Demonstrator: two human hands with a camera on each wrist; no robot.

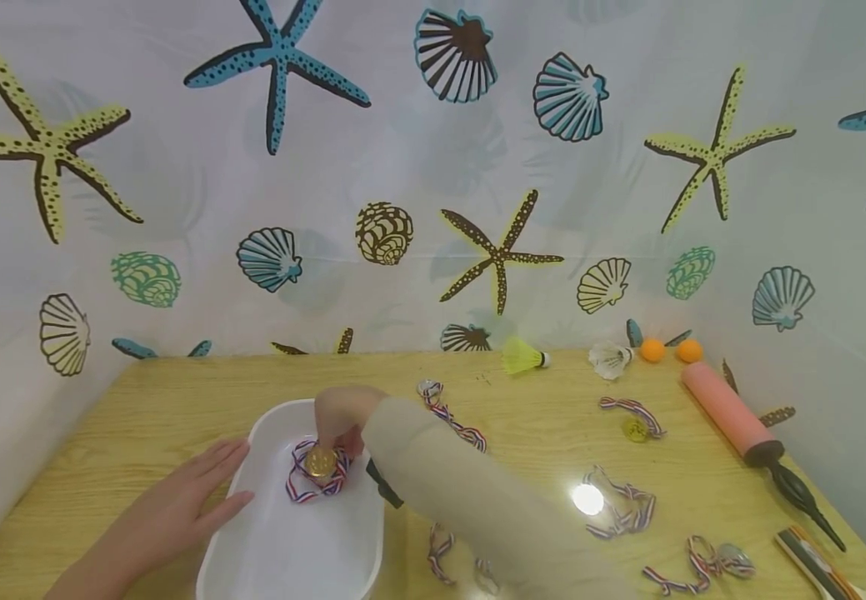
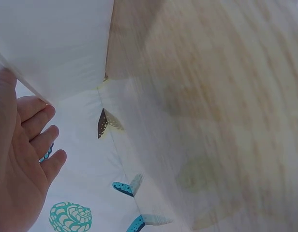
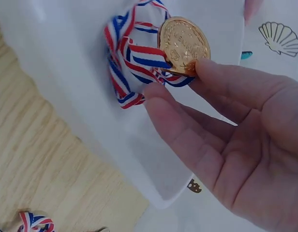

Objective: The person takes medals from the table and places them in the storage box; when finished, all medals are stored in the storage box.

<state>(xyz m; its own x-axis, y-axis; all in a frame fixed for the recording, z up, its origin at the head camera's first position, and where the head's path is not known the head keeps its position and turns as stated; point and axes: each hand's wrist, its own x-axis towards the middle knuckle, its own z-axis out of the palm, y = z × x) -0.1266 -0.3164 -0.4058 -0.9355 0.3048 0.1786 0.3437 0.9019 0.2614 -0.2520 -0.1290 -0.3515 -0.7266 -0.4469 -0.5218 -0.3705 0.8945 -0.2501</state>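
Note:
My right hand (image 1: 344,417) reaches into a white plastic tub (image 1: 297,546). It pinches a gold medal (image 3: 185,46) whose red, white and blue ribbon (image 3: 139,58) lies bunched on the tub's inside. In the right wrist view the thumb is at the medal's edge and another fingertip is at the ribbon. My left hand (image 1: 170,512) rests against the tub's left side with its fingers stretched out, thumb near the rim. In the left wrist view that hand's fingers (image 2: 40,118) are beside the white tub wall (image 2: 57,43).
More ribboned medals lie right of the tub, among them a silver one (image 1: 428,388) and a gold one (image 1: 635,429). Along the back are a yellow shuttlecock (image 1: 520,357), a white shuttlecock (image 1: 609,360) and orange balls (image 1: 653,349). A pink pump (image 1: 728,408) lies at right.

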